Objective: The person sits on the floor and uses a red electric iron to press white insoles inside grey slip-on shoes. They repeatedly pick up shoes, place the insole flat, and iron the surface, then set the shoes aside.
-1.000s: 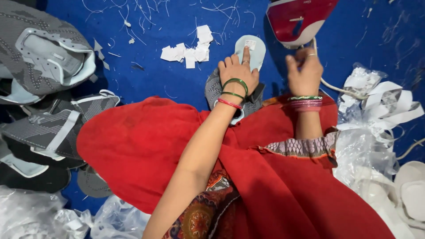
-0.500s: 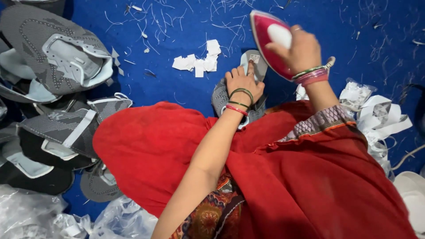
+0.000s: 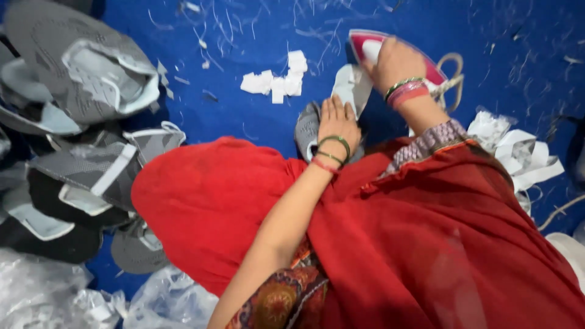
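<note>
A: Where are the hands?
B: The left hand point(image 3: 339, 123) lies flat, fingers spread, on a grey shoe upper point(image 3: 312, 131) on the blue floor point(image 3: 244, 134). The right hand point(image 3: 393, 61) grips a red iron point(image 3: 369, 47) just beside it.
A: Any packaging?
B: Clear plastic bags point(image 3: 67, 292) bottom left; white paper scraps point(image 3: 274, 82) above the upper.

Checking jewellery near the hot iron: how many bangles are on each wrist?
About 5: left hand wears two green bangles and a red one; right hand, on the iron, wears a green bangle and pink-red band. Blur may hide more.
</note>
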